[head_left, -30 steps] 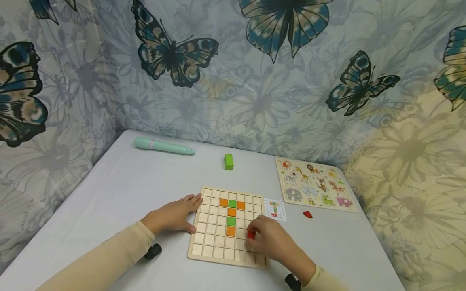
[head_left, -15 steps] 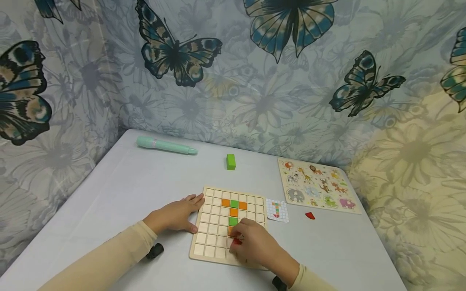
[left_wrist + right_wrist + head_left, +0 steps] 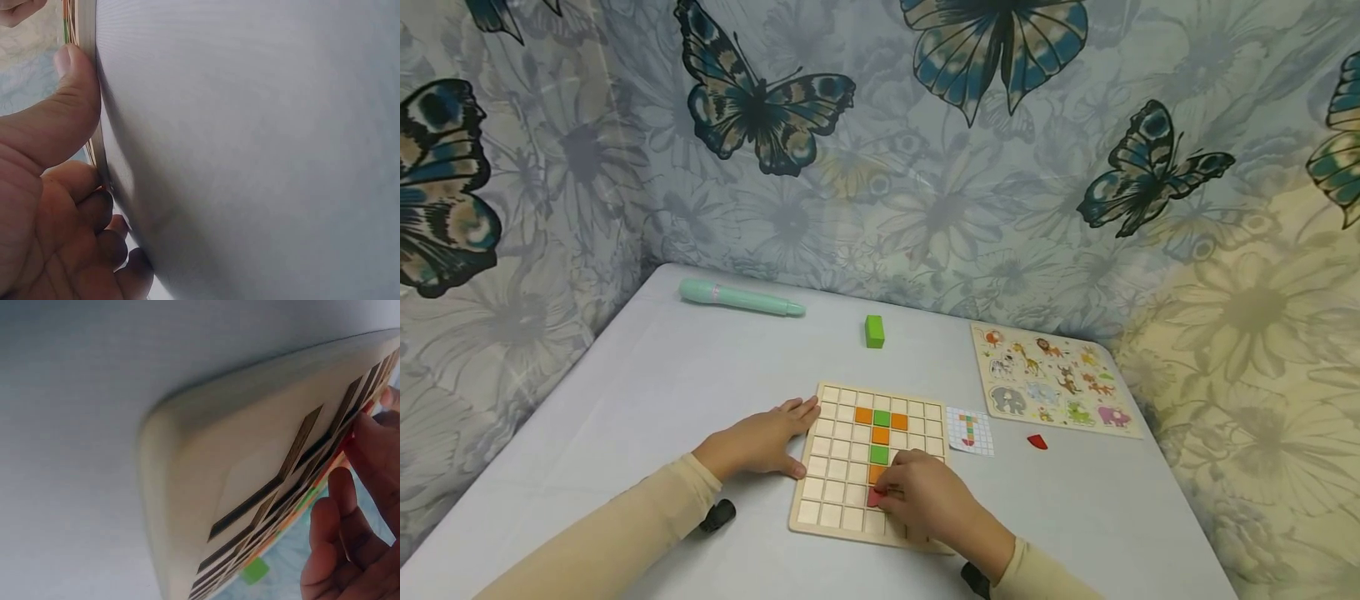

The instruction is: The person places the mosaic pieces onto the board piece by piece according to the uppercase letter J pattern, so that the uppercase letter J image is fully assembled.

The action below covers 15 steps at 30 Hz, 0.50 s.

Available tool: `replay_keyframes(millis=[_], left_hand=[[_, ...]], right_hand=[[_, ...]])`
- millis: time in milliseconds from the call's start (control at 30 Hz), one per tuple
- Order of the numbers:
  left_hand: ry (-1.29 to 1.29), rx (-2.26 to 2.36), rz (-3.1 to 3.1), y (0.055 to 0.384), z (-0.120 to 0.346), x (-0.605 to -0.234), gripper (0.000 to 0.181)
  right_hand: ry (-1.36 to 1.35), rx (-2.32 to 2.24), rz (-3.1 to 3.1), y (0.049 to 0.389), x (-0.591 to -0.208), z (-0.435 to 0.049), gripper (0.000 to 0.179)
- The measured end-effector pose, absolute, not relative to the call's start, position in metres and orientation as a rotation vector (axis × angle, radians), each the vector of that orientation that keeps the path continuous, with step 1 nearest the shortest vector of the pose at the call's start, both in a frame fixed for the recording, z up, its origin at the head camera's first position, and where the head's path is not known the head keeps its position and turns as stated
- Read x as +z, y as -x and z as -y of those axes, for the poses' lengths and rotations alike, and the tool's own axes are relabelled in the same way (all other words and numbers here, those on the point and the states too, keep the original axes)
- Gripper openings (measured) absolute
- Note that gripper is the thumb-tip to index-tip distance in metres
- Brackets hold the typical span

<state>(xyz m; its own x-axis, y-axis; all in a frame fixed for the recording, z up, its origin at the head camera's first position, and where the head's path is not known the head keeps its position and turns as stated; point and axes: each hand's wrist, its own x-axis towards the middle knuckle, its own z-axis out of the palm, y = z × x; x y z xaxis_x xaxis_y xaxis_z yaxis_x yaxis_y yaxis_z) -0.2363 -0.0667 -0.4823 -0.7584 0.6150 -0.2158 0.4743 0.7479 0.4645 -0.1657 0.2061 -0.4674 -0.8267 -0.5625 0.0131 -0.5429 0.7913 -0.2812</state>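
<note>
A wooden grid board (image 3: 830,471) lies on the white table. Orange tiles (image 3: 881,435) and green tiles (image 3: 879,454) fill a T-shaped run of its squares. My left hand (image 3: 758,442) rests along the board's left side, thumb and fingertips touching its edge, also in the left wrist view. With thumb and fingers my right hand (image 3: 934,497) pinches a red tile (image 3: 873,498) just below the lowest orange tile; its full shape is partly covered. A second red piece (image 3: 1037,442), with one rounded side, lies apart to the right of the board.
A small pattern card (image 3: 970,432) lies beside the board's right edge. Behind it is an animal puzzle board (image 3: 1052,423). A green block (image 3: 874,332) and a mint-green pen-like tube (image 3: 741,299) lie farther back. Butterfly-print cloth (image 3: 925,225) stands behind the table.
My right hand has moved left across the board, bringing the red tile from the right-hand squares to the spot under the lowest orange tile. The left hand has stayed put.
</note>
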Motion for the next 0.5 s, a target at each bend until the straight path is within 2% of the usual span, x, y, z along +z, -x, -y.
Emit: replay_keyframes(millis=[500], left_hand=[[-0.833, 0.531, -2.587, 0.2372, 0.0647, -0.4831, 0.098]], right_hand=[[0.957, -0.322, -2.95, 0.168, -0.4687, -0.2029, 0.009]])
